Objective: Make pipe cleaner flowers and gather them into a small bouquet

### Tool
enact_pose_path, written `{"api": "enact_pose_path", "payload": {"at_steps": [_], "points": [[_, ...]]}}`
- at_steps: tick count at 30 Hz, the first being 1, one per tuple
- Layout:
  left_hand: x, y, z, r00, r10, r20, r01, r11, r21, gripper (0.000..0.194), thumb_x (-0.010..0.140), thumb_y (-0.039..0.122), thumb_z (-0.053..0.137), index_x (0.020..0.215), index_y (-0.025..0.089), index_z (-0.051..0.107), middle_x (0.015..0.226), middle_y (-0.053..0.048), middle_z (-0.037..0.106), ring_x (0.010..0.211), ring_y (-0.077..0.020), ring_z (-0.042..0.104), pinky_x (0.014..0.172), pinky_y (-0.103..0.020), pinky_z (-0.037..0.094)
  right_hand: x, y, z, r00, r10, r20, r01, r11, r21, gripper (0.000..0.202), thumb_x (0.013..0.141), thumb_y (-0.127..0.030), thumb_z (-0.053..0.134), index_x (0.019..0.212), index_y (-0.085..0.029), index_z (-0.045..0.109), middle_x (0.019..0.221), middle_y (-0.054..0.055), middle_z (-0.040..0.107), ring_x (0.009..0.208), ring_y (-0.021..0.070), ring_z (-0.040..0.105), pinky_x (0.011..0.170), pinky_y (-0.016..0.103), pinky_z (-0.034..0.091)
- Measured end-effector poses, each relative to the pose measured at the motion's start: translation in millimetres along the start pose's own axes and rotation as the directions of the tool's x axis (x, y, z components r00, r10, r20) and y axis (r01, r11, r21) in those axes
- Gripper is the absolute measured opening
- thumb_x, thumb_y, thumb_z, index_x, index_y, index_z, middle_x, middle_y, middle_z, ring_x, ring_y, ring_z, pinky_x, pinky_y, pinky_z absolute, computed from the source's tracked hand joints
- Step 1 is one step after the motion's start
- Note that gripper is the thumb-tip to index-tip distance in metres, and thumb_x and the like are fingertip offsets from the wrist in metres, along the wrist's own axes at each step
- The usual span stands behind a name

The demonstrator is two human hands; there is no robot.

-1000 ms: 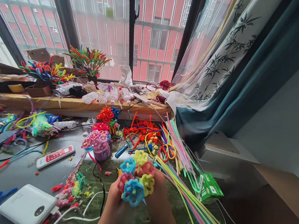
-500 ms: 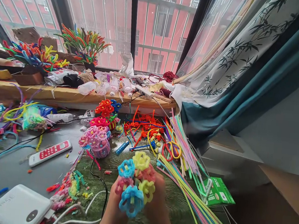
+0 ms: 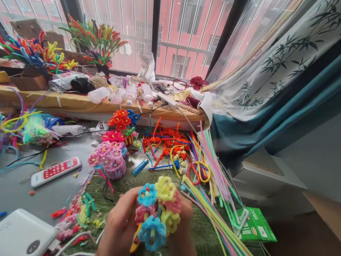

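Note:
A bunch of fuzzy pipe-cleaner flowers (image 3: 153, 229) in blue, yellow and pink is held between my two hands, low in the middle of the view. My left hand (image 3: 120, 219) is closed at the bunch's left side, next to a yellow-orange object (image 3: 135, 240) whose full shape is hidden. My right hand (image 3: 184, 228) is closed round the right side, its fingers mostly behind the flowers. Beyond them stands a pot of pink flowers (image 3: 115, 167), with red flowers (image 3: 120, 119) behind it.
Long pastel pipe cleaners (image 3: 218, 224) lie at the right by a green box (image 3: 254, 225). Scissors (image 3: 199, 172) lie among orange scraps. A remote (image 3: 56, 171), a white power bank (image 3: 17, 236) and cables are at the left. Bottles (image 3: 98, 94) line the sill.
The flower bunch has shifted slightly right in view. My left hand has moved a little left and turned, and the yellow-orange object now shows beside it. The whole view has shifted slightly.

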State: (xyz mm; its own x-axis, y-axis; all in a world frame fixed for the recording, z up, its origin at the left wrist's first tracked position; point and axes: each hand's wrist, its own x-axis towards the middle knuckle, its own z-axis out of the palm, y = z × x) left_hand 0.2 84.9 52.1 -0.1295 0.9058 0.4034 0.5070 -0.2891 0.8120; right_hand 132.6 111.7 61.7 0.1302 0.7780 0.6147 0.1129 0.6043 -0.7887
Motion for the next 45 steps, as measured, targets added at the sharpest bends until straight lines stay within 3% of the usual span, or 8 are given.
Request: {"api": "enact_pose_path", "payload": {"at_steps": [1, 3, 5, 8, 13, 21, 35, 45], "points": [[3.0, 4.5, -9.0, 1.000, 0.000, 0.022, 0.001, 1.000, -0.004, 0.022, 0.093, 0.032, 0.050, 0.106, 0.028, 0.067, 0.101, 0.000, 0.073, 0.089, -0.0161, 0.069, 0.078, -0.026, 0.055, 1.3, 1.0, -2.8, 1.000, -0.001, 0.021, 0.001, 1.000, -0.013, 0.024, 0.083, -0.014, 0.055, 0.060, -0.020, 0.057, 0.061, 0.000, 0.061, 0.059, 0.0147, 0.059, 0.053, 0.023, 0.047], [8.0, 16.1, -23.8, 0.991, 0.022, -0.133, -0.020, 1.000, 0.019, 0.019, 0.093, 0.022, 0.051, 0.103, 0.029, 0.066, 0.101, 0.004, 0.071, 0.094, -0.0119, 0.066, 0.086, -0.020, 0.050, 3.2, 3.6, -7.9, 0.997, 0.002, 0.071, 0.001, 0.999, -0.050, 0.024, 0.082, -0.011, 0.055, 0.060, -0.019, 0.053, 0.062, -0.001, 0.059, 0.057, 0.0130, 0.055, 0.052, 0.022, 0.044], [11.8, 29.7, -32.0, 0.965, 0.174, -0.196, -0.168, 0.985, 0.044, 0.024, 0.091, 0.013, 0.052, 0.106, 0.027, 0.064, 0.105, 0.003, 0.069, 0.100, -0.0110, 0.064, 0.091, -0.018, 0.047, 3.3, 7.1, -11.0, 0.994, 0.015, 0.104, -0.006, 0.996, -0.086, 0.025, 0.080, -0.009, 0.056, 0.059, -0.019, 0.049, 0.060, -0.002, 0.055, 0.054, 0.0111, 0.051, 0.050, 0.021, 0.040], [15.6, 47.0, -33.0, 0.923, 0.368, -0.109, -0.349, 0.924, 0.158, 0.032, 0.089, 0.006, 0.051, 0.113, 0.024, 0.062, 0.113, 0.000, 0.065, 0.106, -0.0125, 0.060, 0.095, -0.022, 0.045, 0.7, 12.9, -11.5, 0.989, 0.047, 0.143, -0.033, 0.995, -0.098, 0.024, 0.081, -0.008, 0.055, 0.061, -0.019, 0.049, 0.060, -0.003, 0.054, 0.052, 0.0102, 0.049, 0.049, 0.020, 0.038], [17.5, 48.7, -27.8, 0.873, 0.477, 0.101, -0.486, 0.834, 0.262, 0.040, 0.089, 0.005, 0.052, 0.125, 0.022, 0.057, 0.122, -0.003, 0.061, 0.116, -0.0171, 0.052, 0.100, -0.028, 0.041, -1.3, 17.3, -12.0, 0.968, 0.117, 0.221, -0.109, 0.993, -0.045, 0.014, 0.082, -0.009, 0.060, 0.071, -0.018, 0.060, 0.069, -0.001, 0.063, 0.059, 0.0113, 0.056, 0.056, 0.019, 0.044], [18.2, 38.4, -24.9, 0.867, 0.477, 0.142, -0.497, 0.819, 0.285, 0.038, 0.093, 0.024, 0.055, 0.130, 0.018, 0.054, 0.127, -0.007, 0.059, 0.121, -0.0225, 0.048, 0.103, -0.034, 0.037, -1.5, 22.2, -16.3, 0.957, 0.141, 0.255, -0.136, 0.990, -0.037, 0.011, 0.084, -0.012, 0.060, 0.075, -0.018, 0.062, 0.071, 0.000, 0.063, 0.062, 0.0117, 0.056, 0.058, 0.019, 0.044], [24.2, 30.1, -22.2, 0.840, 0.529, 0.122, -0.531, 0.754, 0.386, 0.035, 0.092, 0.023, 0.055, 0.127, 0.020, 0.058, 0.123, -0.006, 0.065, 0.115, -0.0210, 0.055, 0.100, -0.033, 0.040, 1.3, 26.5, -14.5, 0.928, 0.169, 0.331, -0.169, 0.985, -0.029, 0.008, 0.085, -0.014, 0.059, 0.082, -0.019, 0.065, 0.076, 0.001, 0.065, 0.065, 0.0134, 0.057, 0.060, 0.022, 0.046], [21.5, 28.8, -20.8, 0.859, 0.498, 0.121, -0.501, 0.769, 0.397, 0.038, 0.091, 0.021, 0.055, 0.129, 0.025, 0.056, 0.123, -0.004, 0.066, 0.114, -0.0217, 0.055, 0.099, -0.034, 0.041, -1.4, 28.1, -7.1, 0.919, 0.202, 0.337, -0.188, 0.979, -0.072, 0.011, 0.084, -0.017, 0.056, 0.081, -0.021, 0.065, 0.079, 0.004, 0.069, 0.068, 0.0170, 0.061, 0.066, 0.026, 0.052]]}}
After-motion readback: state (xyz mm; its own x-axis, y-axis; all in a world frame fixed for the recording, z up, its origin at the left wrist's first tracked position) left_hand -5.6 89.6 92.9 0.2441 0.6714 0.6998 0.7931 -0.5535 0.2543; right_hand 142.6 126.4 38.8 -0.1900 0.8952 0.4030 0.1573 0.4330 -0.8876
